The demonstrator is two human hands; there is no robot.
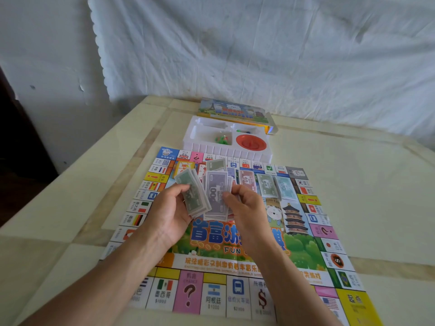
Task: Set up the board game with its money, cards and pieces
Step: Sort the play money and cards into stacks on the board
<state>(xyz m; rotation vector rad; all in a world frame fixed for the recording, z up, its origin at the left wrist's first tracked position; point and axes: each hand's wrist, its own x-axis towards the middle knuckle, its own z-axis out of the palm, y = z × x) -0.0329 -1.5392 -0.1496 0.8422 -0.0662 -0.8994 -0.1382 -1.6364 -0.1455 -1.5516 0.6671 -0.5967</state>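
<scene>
The likeliest slip here is in the paper itself. The purple notes (215, 196) are fanning loosely out of the right hand (247, 208), and a careless peel could be sending several sliding down onto the board (188, 292), where they would be mixing with money already sorted.

The left hand (168, 212) is curling round a stack of green notes (189, 194), thumb on top and fingers underneath. The right hand is pinching the purple fan at its right side. Both bundles are hovering over the middle of the board, touching or nearly so; I cannot tell which.

A wrist reaching across could also be scattering the red pile (247, 181), the green pile (267, 185) and the pale blue pile (286, 188), which are lying side by side towards the board's far right corner. A single green note (216, 164) is lying near the middle of the far edge.

The notes are looking thin, pale and soft at the corners — light enough, I judge, to be clinging together, so two could be going down as one.

Just beyond the far edge, a white tray (226, 150) is holding the green pieces (221, 138) and a red spinner (250, 142).
</scene>
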